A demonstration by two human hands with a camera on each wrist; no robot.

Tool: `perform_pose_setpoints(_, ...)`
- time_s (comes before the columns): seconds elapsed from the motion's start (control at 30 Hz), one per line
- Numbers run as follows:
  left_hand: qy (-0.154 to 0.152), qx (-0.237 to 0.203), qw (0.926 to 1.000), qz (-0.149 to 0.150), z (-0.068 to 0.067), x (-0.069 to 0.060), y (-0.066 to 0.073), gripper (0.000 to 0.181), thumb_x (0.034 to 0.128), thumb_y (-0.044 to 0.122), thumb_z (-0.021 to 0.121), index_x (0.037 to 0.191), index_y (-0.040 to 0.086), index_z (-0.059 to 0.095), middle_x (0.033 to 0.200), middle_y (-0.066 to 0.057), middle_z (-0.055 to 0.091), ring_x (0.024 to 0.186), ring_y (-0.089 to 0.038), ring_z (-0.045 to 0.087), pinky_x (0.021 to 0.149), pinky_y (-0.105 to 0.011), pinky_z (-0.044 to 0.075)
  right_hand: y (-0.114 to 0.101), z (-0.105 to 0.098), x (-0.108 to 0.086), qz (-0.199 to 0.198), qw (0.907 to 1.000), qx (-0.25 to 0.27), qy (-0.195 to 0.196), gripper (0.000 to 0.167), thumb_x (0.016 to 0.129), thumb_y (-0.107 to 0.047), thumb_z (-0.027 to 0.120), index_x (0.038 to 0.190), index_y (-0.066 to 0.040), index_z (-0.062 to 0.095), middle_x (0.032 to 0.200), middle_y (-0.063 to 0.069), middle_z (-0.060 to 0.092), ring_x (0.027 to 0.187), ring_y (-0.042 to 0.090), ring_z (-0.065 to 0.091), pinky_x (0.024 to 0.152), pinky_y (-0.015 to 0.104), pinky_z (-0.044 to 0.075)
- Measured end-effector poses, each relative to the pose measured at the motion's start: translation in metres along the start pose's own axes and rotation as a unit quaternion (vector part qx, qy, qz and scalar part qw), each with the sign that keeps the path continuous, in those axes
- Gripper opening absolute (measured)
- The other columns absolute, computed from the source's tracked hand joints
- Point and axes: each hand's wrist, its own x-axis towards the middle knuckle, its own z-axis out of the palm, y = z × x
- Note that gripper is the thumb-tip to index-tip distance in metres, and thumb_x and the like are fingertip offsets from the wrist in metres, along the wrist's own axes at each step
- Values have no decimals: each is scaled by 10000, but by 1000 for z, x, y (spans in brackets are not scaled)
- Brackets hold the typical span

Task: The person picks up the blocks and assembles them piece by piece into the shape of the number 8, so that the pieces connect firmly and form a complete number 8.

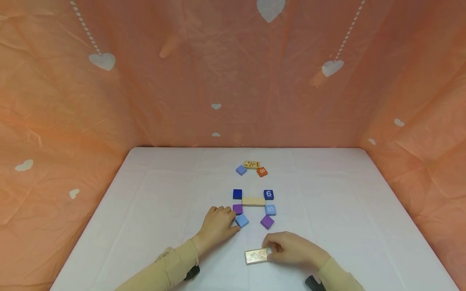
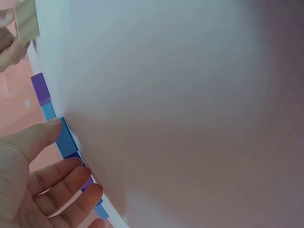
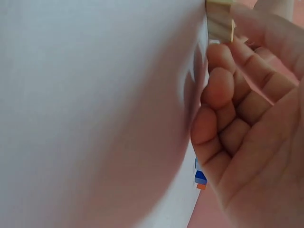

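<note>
In the head view, a gold rectangular block (image 1: 256, 256) with a patterned face lies toward the front. My right hand (image 1: 293, 249) pinches its right end between thumb and fingers. The right wrist view shows the block's plain wooden side (image 3: 220, 21) in that pinch, with the other fingers curled below. My left hand (image 1: 217, 226) rests beside a purple tile (image 1: 238, 209) and a light blue tile (image 1: 242, 220). Its fingertips reach the purple one, and in the left wrist view the thumb (image 2: 45, 135) lies at a blue tile (image 2: 66, 140).
A plain wooden block (image 1: 253, 201) lies between two dark blue tiles, including one marked 6 (image 1: 268, 194). To the right are a light blue tile (image 1: 270, 209) and a purple tile (image 1: 267, 222). Farther back sit a patterned gold block (image 1: 252, 164), a periwinkle tile (image 1: 241, 169) and an orange tile (image 1: 262, 171).
</note>
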Motion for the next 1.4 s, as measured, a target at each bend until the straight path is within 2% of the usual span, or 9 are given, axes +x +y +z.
perform_pose_setpoints(0.3, -101, -7, 9999, -16, -1, 0, 0, 272, 740, 416, 723, 751, 169, 609, 670, 66, 520, 636, -112, 490, 682, -316, 417, 4, 0, 7, 73, 9943, -679, 823, 168, 843, -249, 652, 1004, -199, 634, 673, -140, 455, 617, -18, 418, 568, 177, 368)
perform_pose_setpoints(0.5, -125, -6, 9999, -9, -1, 0, 0, 283, 725, 421, 736, 754, 170, 607, 667, 68, 508, 639, -111, 484, 675, -311, 408, 3, 1, 10, 240, 9885, -953, 1150, 207, 851, -257, 642, 1038, -167, 637, 654, -133, 441, 589, -13, 397, 537, 177, 355)
perform_pose_setpoints(0.63, -115, -28, 9999, -9, -1, 0, 0, 288, 725, 425, 735, 761, 168, 611, 671, 65, 512, 642, -112, 485, 675, -311, 406, 0, 2, 11, 191, 9849, -1067, 1349, 194, 852, -233, 635, 1038, -176, 637, 649, -142, 432, 586, -14, 390, 540, 173, 351)
perform_pose_setpoints(0.83, -143, -39, 9999, -41, -2, 0, 1, 291, 730, 431, 724, 774, 161, 624, 686, 60, 528, 642, -112, 484, 669, -304, 404, -4, 3, 14, -150, 9822, -1075, 1533, 188, 817, -217, 668, 1001, -190, 638, 633, -154, 408, 570, -28, 362, 531, 161, 325)
perform_pose_setpoints(0.97, -158, -47, 9999, -53, -1, 0, 0, 287, 733, 426, 724, 776, 160, 626, 687, 59, 532, 641, -111, 483, 664, -301, 406, -4, 5, 17, -243, 9792, -1210, 1611, 188, 806, -211, 689, 987, -178, 649, 632, -152, 407, 572, -30, 357, 529, 158, 319)
perform_pose_setpoints(1.4, -148, -45, 9999, -64, -1, -1, 0, 287, 739, 437, 722, 760, 172, 613, 673, 72, 505, 631, -97, 452, 644, -282, 388, -6, 7, 25, 126, 9766, -1243, 1753, 183, 836, -233, 673, 1001, -154, 682, 654, -148, 467, 575, -17, 389, 531, 158, 352)
